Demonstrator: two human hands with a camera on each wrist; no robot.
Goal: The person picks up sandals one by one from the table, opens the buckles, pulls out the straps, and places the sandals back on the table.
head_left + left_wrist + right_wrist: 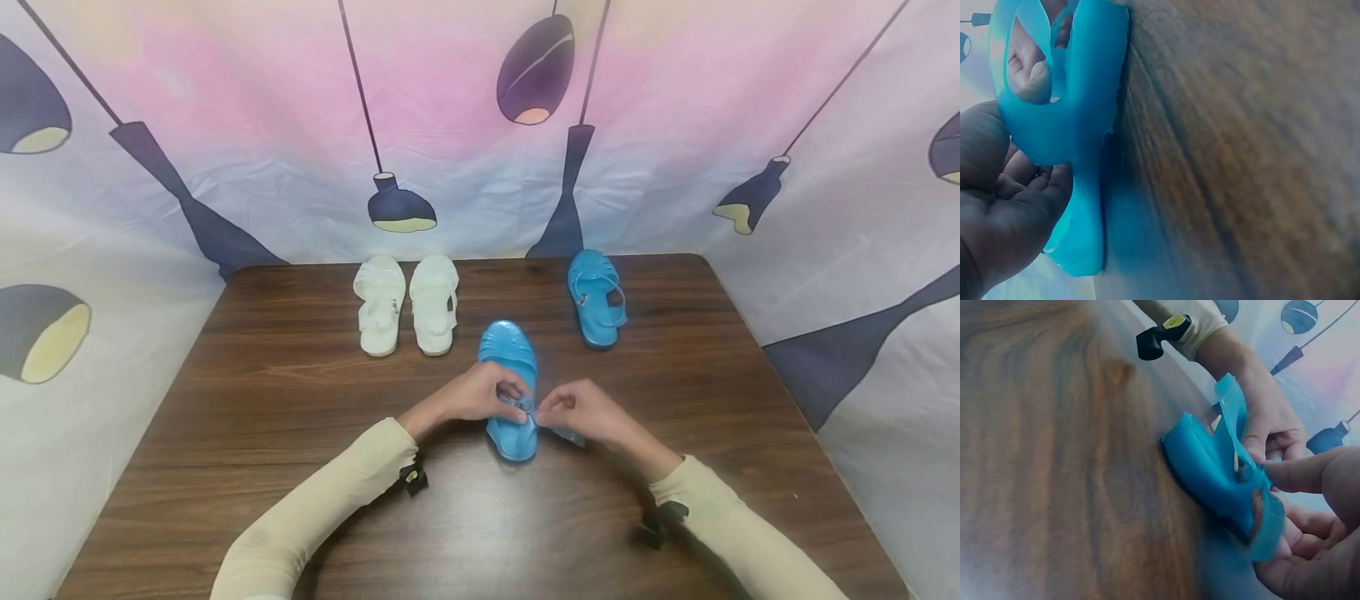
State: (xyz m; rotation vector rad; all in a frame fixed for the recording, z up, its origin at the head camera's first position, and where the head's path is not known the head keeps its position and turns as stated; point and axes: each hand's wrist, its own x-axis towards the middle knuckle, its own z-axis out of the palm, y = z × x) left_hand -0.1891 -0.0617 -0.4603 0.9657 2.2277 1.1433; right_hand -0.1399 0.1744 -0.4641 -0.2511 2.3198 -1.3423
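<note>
A blue jelly sandal (510, 346) lies on the table, toe pointing away from me. My left hand (476, 396) reaches over its left side and pinches the ankle strap by the buckle. From the other side, my right hand (588, 408) pinches the strap, whose loose end (1270, 532) sticks out past the fingers in the right wrist view. The thumbs almost meet there. In the left wrist view the left hand (1004, 206) grips the sandal's side piece (1041, 128). Fingers partly hide the buckle, so its fastening cannot be made out.
Another blue sandal (600, 292) stands near the table's back edge, to the right. Two white sandals (380, 304) sit side by side at the back left. Behind the wooden table (300, 400) hangs a lamp-patterned cloth (465, 142). Both sleeves carry a dark wrist mount (414, 478).
</note>
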